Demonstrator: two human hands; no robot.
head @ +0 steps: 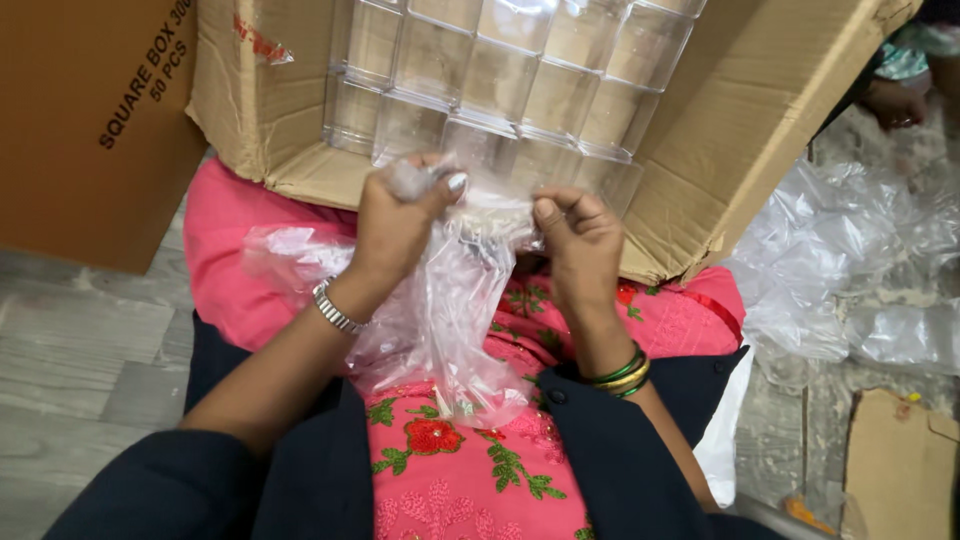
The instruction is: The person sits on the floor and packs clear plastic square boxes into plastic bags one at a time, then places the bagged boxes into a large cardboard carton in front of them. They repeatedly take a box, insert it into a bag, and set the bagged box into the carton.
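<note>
Over my lap, both hands are closed on one clear plastic bag (440, 320). My left hand (395, 225) pinches the bag's bunched top between thumb and fingers, its grip shut tight on the crumpled film near the carton's front edge. My right hand (580, 245) sits just beside it, fingers curled in, its grip also shut on the film at the same height. The bag hangs down from both hands and drapes over my pink embroidered dress (470, 470); something small and clear seems to sit in its upper part between my hands, but I cannot make out its shape through the creases.

Just beyond my hands lies an open cardboard carton (700, 170), tipped toward me, its flaps spread wide. Inside it, clear square plastic boxes (500, 70) stand packed in tight rows, touching one another. A second, closed brown carton (90, 130) stands to the left on the grey floor (70, 360). To the right, a heap of loose clear plastic wrap (860, 270) covers the floor, with a torn cardboard scrap (900, 460) near it. Another person's hand (895, 100) shows at the upper right corner, well apart from mine.
</note>
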